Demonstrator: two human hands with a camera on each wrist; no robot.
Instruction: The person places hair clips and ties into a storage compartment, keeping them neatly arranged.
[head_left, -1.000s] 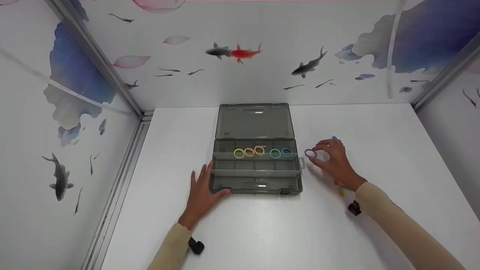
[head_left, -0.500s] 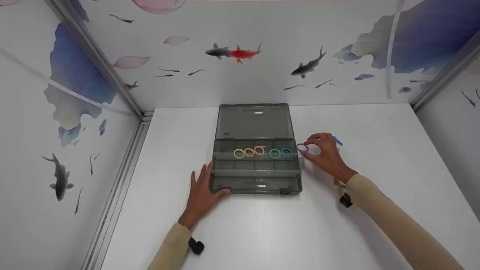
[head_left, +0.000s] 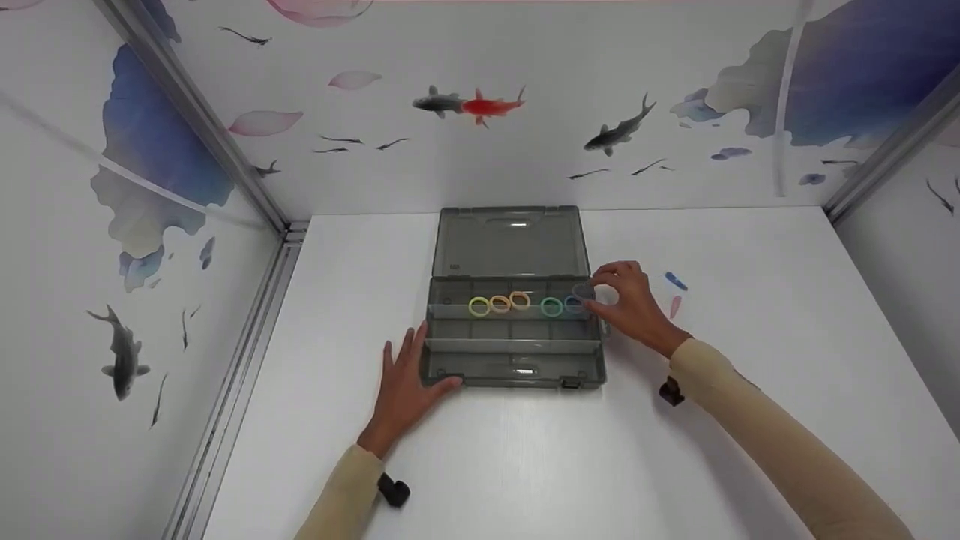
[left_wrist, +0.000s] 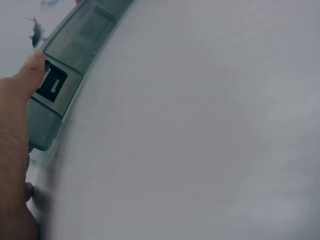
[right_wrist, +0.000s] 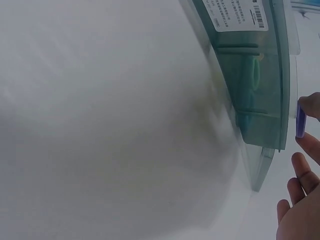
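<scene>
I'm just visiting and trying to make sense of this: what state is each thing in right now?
Box: open
Lid: folded back
Purple ring: pinched by right hand
Yellow ring: in back row
Two orange rings: in back row
Green ring: in back row
Blue ring: in back row, partly hidden
Small blue item: on table
Small pink item: on table
Left hand: resting against box

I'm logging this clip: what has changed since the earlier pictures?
The right hand has moved leftward, carrying the pinched purple ring from beside the box to its back compartment's right end. The blue piece and pink piece to the right now show fully. The left hand, the box and the five rings in it stayed put.
</scene>
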